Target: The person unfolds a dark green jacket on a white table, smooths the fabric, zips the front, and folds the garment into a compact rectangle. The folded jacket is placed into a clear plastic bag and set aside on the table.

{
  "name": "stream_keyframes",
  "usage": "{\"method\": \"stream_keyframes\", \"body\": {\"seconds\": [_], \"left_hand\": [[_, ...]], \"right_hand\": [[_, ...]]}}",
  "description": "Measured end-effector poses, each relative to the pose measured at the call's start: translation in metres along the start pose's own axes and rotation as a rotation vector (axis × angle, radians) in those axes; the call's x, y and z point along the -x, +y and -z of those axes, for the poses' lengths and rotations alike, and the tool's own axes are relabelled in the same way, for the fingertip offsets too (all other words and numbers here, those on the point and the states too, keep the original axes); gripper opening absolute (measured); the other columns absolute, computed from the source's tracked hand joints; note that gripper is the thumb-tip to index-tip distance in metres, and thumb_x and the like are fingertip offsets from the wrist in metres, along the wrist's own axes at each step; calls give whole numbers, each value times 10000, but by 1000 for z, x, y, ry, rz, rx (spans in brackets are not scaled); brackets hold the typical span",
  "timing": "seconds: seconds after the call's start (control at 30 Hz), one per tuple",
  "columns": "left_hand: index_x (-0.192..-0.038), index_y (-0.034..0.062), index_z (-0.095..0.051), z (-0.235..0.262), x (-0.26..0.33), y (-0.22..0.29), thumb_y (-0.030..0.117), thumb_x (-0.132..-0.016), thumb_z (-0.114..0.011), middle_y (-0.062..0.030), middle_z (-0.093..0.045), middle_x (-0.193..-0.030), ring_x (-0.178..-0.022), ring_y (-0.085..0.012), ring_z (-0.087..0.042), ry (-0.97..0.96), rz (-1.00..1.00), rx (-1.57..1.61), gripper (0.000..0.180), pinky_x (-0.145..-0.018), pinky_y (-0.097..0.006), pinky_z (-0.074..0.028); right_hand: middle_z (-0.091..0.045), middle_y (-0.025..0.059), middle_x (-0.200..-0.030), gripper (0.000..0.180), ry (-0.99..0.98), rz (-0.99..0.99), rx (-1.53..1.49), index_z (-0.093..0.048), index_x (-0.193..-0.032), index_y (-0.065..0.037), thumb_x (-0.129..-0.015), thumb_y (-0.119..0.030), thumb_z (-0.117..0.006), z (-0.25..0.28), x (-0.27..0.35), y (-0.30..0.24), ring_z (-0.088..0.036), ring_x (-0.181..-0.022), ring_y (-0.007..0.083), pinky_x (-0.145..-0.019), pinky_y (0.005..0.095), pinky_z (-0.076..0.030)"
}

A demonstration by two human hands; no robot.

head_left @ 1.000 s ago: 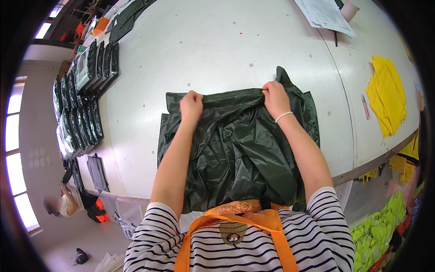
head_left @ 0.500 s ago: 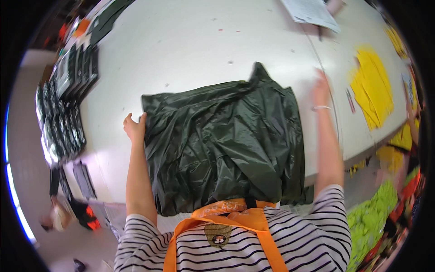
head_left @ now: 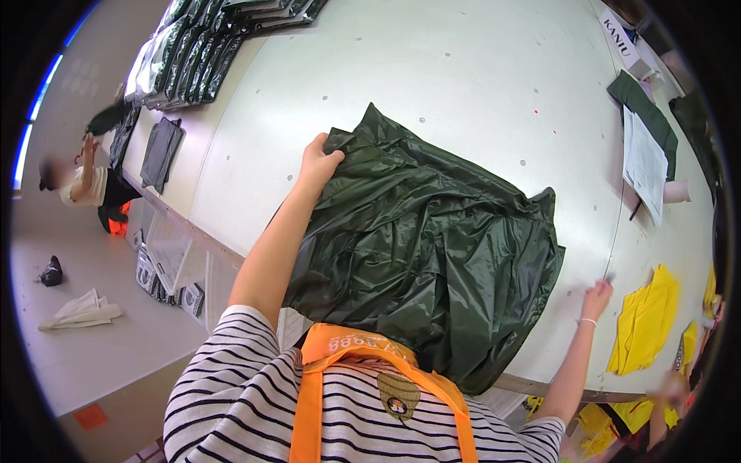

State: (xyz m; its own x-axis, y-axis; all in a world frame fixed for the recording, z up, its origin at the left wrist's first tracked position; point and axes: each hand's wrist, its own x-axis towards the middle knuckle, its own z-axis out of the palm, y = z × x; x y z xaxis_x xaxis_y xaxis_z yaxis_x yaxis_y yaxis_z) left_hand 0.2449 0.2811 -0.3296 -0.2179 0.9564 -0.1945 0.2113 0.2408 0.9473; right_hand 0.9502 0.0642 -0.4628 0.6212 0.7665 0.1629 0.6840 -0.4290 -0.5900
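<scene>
A shiny dark green garment (head_left: 432, 231) lies crumpled on the white table in front of me, its lower edge hanging against my orange apron (head_left: 359, 343). My left hand (head_left: 315, 163) is closed at its upper left corner, fingers and thumb on the fabric. Well to the right, apart from the garment, my right hand (head_left: 597, 298) is closed over the table beside a folded yellow cloth (head_left: 647, 320). A small dark thing, blurred by motion, shows at its fingertips; I cannot make out what it is.
Stacks of dark folded packs in clear plastic (head_left: 189, 58) stand at the far left, near a grey folded piece (head_left: 160, 154). Papers (head_left: 643, 166) lie on green cloth at the far right. A co-worker (head_left: 89, 181) is at the left, another person's hand (head_left: 670, 390) at lower right.
The view has turned to the right. My left hand has come onto the garment's corner. My right hand has moved to where a slim tool lay beside the yellow cloth; that tool no longer shows on the table.
</scene>
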Motion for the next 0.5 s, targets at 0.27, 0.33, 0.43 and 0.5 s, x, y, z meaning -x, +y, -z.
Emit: {"method": "stream_keyframes", "body": {"seconds": [0.27,0.33,0.43,0.5], "left_hand": [[-962,-42,-659,-8,87,69,115,-821,-701,-48,-662,-839,-755,-107,-601,-38,69,399,216,-681,-244,-481],[-942,-45,-657,0,102,73,112,-822,-698,-49,-659,-834,-746,-108,-600,-53,108,531,202,-678,-245,-479],[-932,-38,-654,11,118,85,106,-820,-699,-48,-658,-834,-742,-104,-601,-87,101,636,188,-681,-240,-481],[-939,-35,-654,16,127,89,104,-819,-697,-48,-659,-839,-749,-101,-604,-109,93,687,188,-686,-237,-483]], "right_hand": [[-643,78,-912,241,-476,444,-681,-576,-1138,-6,-910,-50,-511,-50,133,-437,-595,-722,107,-652,234,-482],[-633,84,-909,218,-528,488,-749,-584,-1113,-10,-908,-59,-525,-45,155,-488,-575,-735,120,-668,240,-471],[-605,87,-855,200,-487,591,-767,-585,-1083,-20,-899,-99,-588,-51,176,-528,-569,-704,144,-646,255,-480],[-601,80,-844,204,-459,665,-699,-583,-1053,-25,-879,-123,-626,-51,187,-538,-573,-702,165,-633,268,-489]]}}
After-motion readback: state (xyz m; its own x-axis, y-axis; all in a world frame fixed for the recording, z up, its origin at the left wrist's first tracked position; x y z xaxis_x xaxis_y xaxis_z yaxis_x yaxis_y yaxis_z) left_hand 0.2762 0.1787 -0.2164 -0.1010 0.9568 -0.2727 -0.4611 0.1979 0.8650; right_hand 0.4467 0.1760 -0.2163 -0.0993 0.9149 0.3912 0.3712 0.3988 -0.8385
